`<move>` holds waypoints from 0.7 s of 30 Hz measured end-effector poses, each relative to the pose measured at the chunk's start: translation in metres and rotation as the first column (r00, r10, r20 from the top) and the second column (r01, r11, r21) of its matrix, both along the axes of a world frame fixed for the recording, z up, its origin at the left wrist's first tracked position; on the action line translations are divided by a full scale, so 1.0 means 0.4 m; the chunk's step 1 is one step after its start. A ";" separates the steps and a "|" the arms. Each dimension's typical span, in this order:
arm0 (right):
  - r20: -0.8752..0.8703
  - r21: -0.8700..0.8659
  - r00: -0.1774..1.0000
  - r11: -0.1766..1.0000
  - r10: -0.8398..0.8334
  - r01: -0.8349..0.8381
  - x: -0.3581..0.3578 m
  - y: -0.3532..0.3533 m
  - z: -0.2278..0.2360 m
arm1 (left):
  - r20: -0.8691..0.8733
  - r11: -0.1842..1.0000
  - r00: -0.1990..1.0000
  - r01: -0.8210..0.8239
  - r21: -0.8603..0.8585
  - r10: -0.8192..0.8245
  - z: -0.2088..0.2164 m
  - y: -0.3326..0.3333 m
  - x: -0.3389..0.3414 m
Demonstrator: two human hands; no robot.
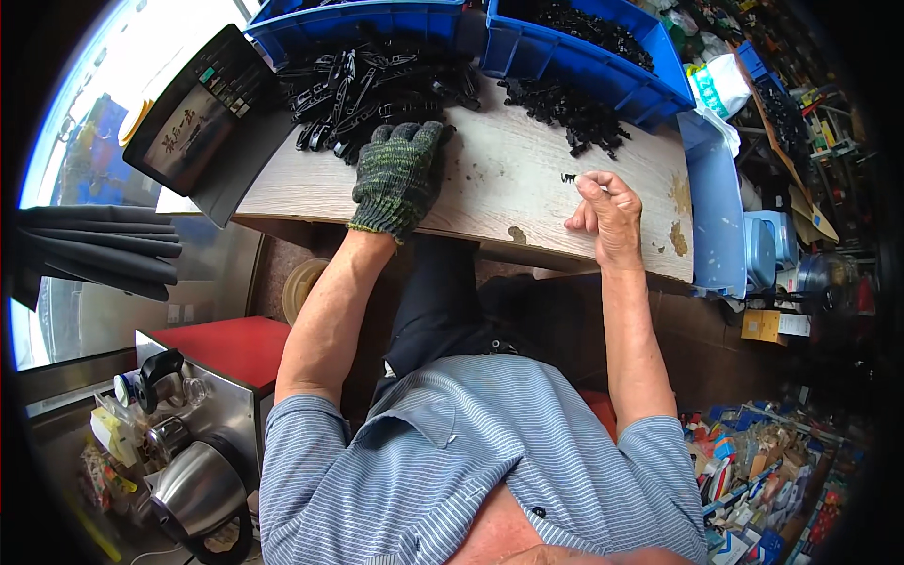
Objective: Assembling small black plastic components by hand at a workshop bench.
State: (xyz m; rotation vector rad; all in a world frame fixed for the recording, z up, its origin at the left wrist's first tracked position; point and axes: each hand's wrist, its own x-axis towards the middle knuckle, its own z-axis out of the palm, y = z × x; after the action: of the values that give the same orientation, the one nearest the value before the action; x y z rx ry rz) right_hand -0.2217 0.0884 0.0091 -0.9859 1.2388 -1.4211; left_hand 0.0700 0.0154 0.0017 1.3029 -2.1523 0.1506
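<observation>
My left hand (397, 181), in a dark green and black knit glove, is at the near edge of a heap of long black plastic parts (353, 89). Its fingers are bent downward and pressed together, and what they hold, if anything, is hidden beneath the glove. My right hand (610, 215) is bare and raised over the right side of the pale wooden table (499, 193). Thumb and forefinger are pinched at a tiny black toothed plastic piece (568, 178). Beyond that hand lies a pile of small black plastic pieces (570, 118).
Two blue bins, one at the back left (363, 26) and one at the back right (584, 56), hold black parts. A tablet in a dark case (193, 122) leans at left. A light-blue tub (716, 207) stands at the table's right edge; a metal kettle (200, 485) sits lower left.
</observation>
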 end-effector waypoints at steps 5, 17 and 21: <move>-0.013 -0.006 1.000 1.000 -0.010 0.010 -0.003 0.002 -0.002 | 0.014 0.998 0.998 -0.061 0.029 0.061 0.011 0.007 -0.013; 0.182 -0.099 0.975 0.989 0.125 -0.109 0.050 -0.003 0.009 | -0.819 0.843 0.574 0.436 0.313 0.007 -0.022 0.090 -0.093; 0.201 -0.102 0.962 0.981 0.184 -0.166 0.074 -0.006 0.026 | -0.906 0.633 0.397 0.667 0.393 0.144 0.000 0.114 -0.154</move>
State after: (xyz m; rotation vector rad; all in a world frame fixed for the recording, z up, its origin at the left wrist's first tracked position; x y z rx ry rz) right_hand -0.1923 0.0858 0.0196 -0.9506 0.9208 -1.4068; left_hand 0.0084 0.0610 0.0016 0.9050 -1.3537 -1.4356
